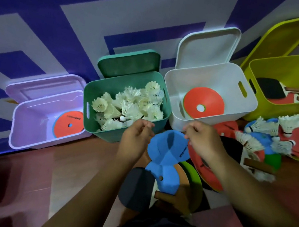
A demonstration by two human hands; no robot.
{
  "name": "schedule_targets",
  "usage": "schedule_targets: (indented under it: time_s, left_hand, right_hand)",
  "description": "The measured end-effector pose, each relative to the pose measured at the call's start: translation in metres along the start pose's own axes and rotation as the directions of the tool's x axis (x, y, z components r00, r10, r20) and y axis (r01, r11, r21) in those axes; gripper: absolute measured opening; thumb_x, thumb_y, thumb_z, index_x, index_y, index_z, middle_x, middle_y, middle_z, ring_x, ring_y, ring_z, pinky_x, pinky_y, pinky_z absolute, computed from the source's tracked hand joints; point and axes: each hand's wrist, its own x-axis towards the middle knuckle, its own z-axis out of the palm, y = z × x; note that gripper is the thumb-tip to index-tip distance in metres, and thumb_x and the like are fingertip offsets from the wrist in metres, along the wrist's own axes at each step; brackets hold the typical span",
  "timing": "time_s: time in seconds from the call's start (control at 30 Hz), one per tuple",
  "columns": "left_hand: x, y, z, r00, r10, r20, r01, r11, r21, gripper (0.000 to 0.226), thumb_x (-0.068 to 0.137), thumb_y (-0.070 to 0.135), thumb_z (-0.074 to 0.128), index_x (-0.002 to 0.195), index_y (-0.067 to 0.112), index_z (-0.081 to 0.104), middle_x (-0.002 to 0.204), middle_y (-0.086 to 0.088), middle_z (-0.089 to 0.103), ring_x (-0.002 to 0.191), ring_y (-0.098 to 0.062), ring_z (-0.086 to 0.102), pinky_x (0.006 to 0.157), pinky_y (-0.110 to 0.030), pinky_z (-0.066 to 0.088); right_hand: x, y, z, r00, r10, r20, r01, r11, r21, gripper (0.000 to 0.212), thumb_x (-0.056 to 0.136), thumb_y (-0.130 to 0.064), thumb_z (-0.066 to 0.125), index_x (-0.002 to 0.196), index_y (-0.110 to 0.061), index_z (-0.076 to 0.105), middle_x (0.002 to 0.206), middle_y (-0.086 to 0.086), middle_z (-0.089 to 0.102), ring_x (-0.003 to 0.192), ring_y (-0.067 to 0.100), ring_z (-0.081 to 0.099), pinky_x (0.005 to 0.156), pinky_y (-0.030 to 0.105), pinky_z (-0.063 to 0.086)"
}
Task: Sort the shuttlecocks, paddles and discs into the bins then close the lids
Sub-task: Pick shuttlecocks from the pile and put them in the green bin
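The right hand (201,140) pinches the blue disc (168,150) by its far edge, over the floor pile (207,171), just before the white bin (217,73). The left hand (135,140) curls beside it; whether it grips, I cannot tell. The bent disc could slip from that thin pinch.

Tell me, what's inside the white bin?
The white bin holds a red disc with a hole in its middle. A green edge peeks out beneath it, maybe another disc. Whatever else lies under the red disc is covered.
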Motion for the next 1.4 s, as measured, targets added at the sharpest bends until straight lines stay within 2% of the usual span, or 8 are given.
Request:
schedule_targets:
  time_s: [0.27, 0.43, 0.6, 0.7, 0.9, 1.1, 1.23, 1.4]
  left_hand:
    - [0.015, -0.006, 0.087, 0.959, -0.074, 0.275, 0.007, 0.971, 0.238, 0.013, 0.104, 0.029, 0.057, 0.099, 0.027, 0.07, 0.09, 0.007, 0.075, 0.077, -0.011, 0.068, 0.076, -0.035, 0.057]
    - [0.022, -0.002, 0.131, 0.933, 0.032, 0.358, -0.175, 0.91, 0.375, 0.014, 0.101, 0.016, 0.064, 0.107, 0.023, 0.075, 0.101, 0.008, 0.065, 0.076, 0.006, 0.062, 0.072, -0.006, 0.044]
    - [0.031, -0.006, 0.161, 0.869, 0.038, 0.494, -0.379, 0.693, 0.613, 0.023, 0.089, 0.029, 0.061, 0.086, 0.014, 0.078, 0.113, -0.009, 0.066, 0.104, -0.027, 0.063, 0.094, -0.04, 0.053]
    - [0.028, -0.005, 0.169, 0.845, -0.078, 0.529, -0.385, 0.599, 0.703, 0.034, 0.083, 0.021, 0.061, 0.109, 0.01, 0.08, 0.138, -0.015, 0.06, 0.123, -0.037, 0.058, 0.103, -0.04, 0.048]
    - [0.023, -0.012, 0.176, 0.873, 0.039, 0.486, -0.371, 0.701, 0.609, 0.063, 0.082, 0.008, 0.062, 0.142, 0.027, 0.065, 0.142, -0.003, 0.064, 0.129, -0.03, 0.057, 0.112, -0.04, 0.046]
    - [0.019, 0.006, 0.192, 0.937, 0.19, 0.294, -0.337, 0.719, 0.607, 0.034, 0.085, 0.009, 0.072, 0.118, 0.013, 0.076, 0.113, -0.011, 0.074, 0.105, -0.032, 0.067, 0.094, -0.037, 0.052]
    - [0.021, 0.018, 0.199, 0.948, 0.192, 0.255, -0.304, 0.787, 0.536, 0.015, 0.087, 0.026, 0.082, 0.1, 0.021, 0.074, 0.092, 0.004, 0.07, 0.087, -0.017, 0.065, 0.08, -0.03, 0.051]
    - [0.019, 0.031, 0.201, 0.919, 0.272, 0.285, -0.387, 0.757, 0.527, 0.01, 0.09, 0.031, 0.08, 0.087, 0.03, 0.07, 0.078, 0.011, 0.063, 0.078, -0.01, 0.059, 0.072, -0.024, 0.046]
  right_hand:
    - [-0.002, 0.075, -0.059, 0.983, 0.129, -0.128, -0.138, 0.988, -0.066, 0.029, 0.103, -0.029, 0.051, 0.086, -0.021, 0.073, 0.083, -0.001, 0.073, 0.08, 0.024, 0.069, 0.081, 0.042, 0.055]
    - [-0.006, 0.11, -0.087, 0.965, 0.196, -0.173, -0.206, 0.978, -0.043, 0.028, 0.106, -0.028, 0.05, 0.09, -0.019, 0.072, 0.085, 0.001, 0.074, 0.081, 0.027, 0.068, 0.084, 0.049, 0.057]
    - [-0.009, 0.132, -0.106, 0.94, 0.245, -0.235, -0.262, 0.964, -0.041, 0.029, 0.101, -0.037, 0.048, 0.094, -0.022, 0.073, 0.089, 0.001, 0.074, 0.086, 0.026, 0.068, 0.082, 0.047, 0.058]
    - [-0.01, 0.142, -0.119, 0.937, 0.23, -0.264, -0.256, 0.964, -0.069, 0.03, 0.102, -0.029, 0.049, 0.095, -0.013, 0.074, 0.09, 0.006, 0.074, 0.089, 0.027, 0.067, 0.085, 0.044, 0.056]
    - [0.001, 0.156, -0.144, 0.921, 0.222, -0.32, -0.25, 0.967, -0.046, 0.019, 0.098, -0.017, 0.056, 0.092, -0.017, 0.074, 0.094, 0.003, 0.076, 0.088, 0.024, 0.07, 0.084, 0.043, 0.058]
    - [0.031, 0.183, -0.161, 0.884, 0.179, -0.432, -0.245, 0.964, -0.102, 0.03, 0.089, -0.012, 0.065, 0.118, -0.008, 0.073, 0.122, 0.012, 0.073, 0.12, 0.033, 0.064, 0.102, 0.034, 0.046]
    - [0.046, 0.189, -0.165, 0.929, 0.247, -0.276, -0.311, 0.925, -0.217, 0.052, 0.091, -0.022, 0.069, 0.141, -0.013, 0.061, 0.128, 0.016, 0.067, 0.123, 0.036, 0.061, 0.105, 0.038, 0.048]
    - [0.056, 0.181, -0.165, 0.933, 0.319, -0.164, -0.358, 0.853, -0.38, 0.037, 0.094, -0.029, 0.063, 0.131, -0.022, 0.067, 0.124, 0.012, 0.069, 0.116, 0.035, 0.065, 0.096, 0.039, 0.056]
